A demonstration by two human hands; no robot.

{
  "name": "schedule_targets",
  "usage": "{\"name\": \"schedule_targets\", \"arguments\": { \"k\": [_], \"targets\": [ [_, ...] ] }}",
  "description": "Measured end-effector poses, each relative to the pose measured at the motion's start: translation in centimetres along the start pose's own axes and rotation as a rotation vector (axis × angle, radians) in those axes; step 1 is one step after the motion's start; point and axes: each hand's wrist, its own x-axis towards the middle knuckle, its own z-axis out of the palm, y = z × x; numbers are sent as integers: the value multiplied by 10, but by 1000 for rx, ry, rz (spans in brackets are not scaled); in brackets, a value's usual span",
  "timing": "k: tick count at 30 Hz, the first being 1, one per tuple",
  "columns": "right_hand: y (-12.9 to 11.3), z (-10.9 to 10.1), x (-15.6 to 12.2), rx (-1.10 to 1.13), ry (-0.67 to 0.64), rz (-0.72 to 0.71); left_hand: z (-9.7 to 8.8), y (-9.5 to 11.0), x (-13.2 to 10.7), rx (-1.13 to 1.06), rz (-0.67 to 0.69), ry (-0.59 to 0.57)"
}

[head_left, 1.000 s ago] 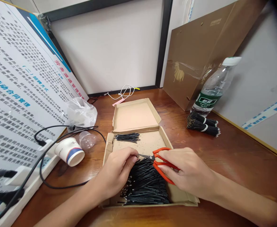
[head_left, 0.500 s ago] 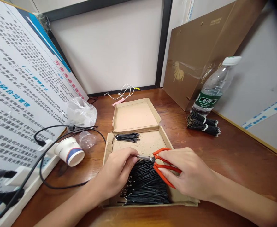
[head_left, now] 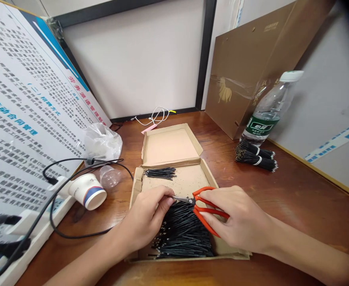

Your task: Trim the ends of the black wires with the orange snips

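My right hand (head_left: 240,218) grips a pair of scissors with orange-red handles (head_left: 206,216), fingers in the loops. The blades point left and reach the fingertips of my left hand (head_left: 150,214). Thumb and forefinger of that hand are pinched together; what they hold is hidden or too small to make out. Below both hands, a pile of short black wires (head_left: 186,234) with bare pale ends lies in an open cardboard box (head_left: 206,171). A smaller row of black wires (head_left: 160,173) sits at the box's far left, with dark specks on the cardboard around it.
On the right, bundles of black wires (head_left: 256,157) tied with white bands lie by a water bottle (head_left: 262,115) and a brown carton (head_left: 237,83). To the left are a tilted paper cup (head_left: 88,191), a clear plastic cup (head_left: 110,176), a plastic bag (head_left: 103,143) and black cables (head_left: 82,237).
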Motion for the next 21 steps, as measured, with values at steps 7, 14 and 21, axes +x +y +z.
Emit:
{"name": "schedule_targets", "arguments": {
  "k": [7, 14, 21],
  "targets": [
    [5, 2, 0, -3, -11, -21, 1, -2, 0, -6, 7, 1],
    [5, 3, -2, -18, 25, -16, 1, -1, 0, -3, 12, 1],
    [3, 1, 1, 8, -6, -8, 1, 0, 0, -6, 5, 7]
  ]
}}
